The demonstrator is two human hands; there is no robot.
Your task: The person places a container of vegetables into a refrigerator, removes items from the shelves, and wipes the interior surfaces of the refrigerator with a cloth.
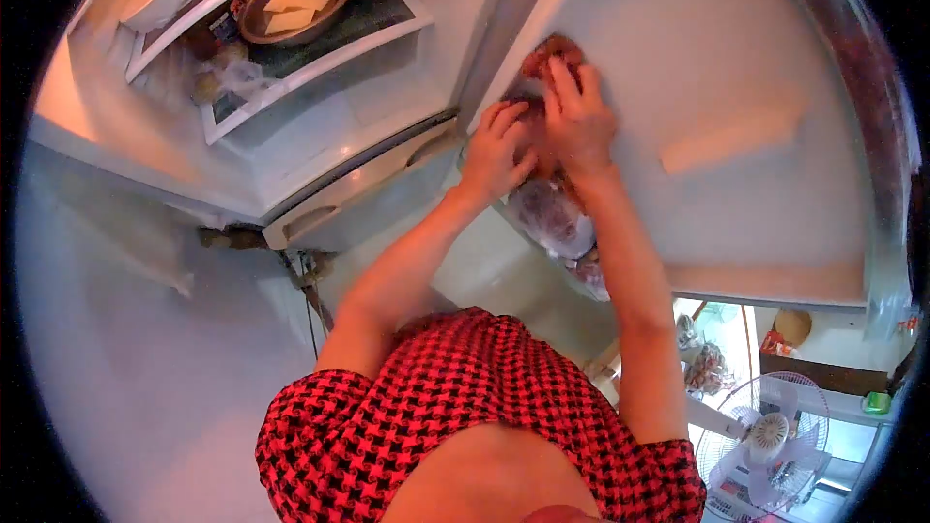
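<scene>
Both hands are at a row of plastic bags along the inner side of the open fridge door. My left hand [496, 153] curls its fingers and thumb about a dark, filled plastic bag [534, 128]. Close beside it, my right hand [581, 121] reaches farther up, its fingers bent over the bags, the tips by a reddish bag [552, 46]. What lies under the right palm is hidden. Below the hands sits a clear plastic bag [550, 216] with pale purplish contents. What the bags hold is too blurred to name.
The fridge door [736, 58] stands wide open on the right. On the left, a fridge shelf [320, 63] carries a metal bowl [334, 15] with pale flat slices. A closed drawer [368, 179] lies below. A fan [768, 436] stands at lower right.
</scene>
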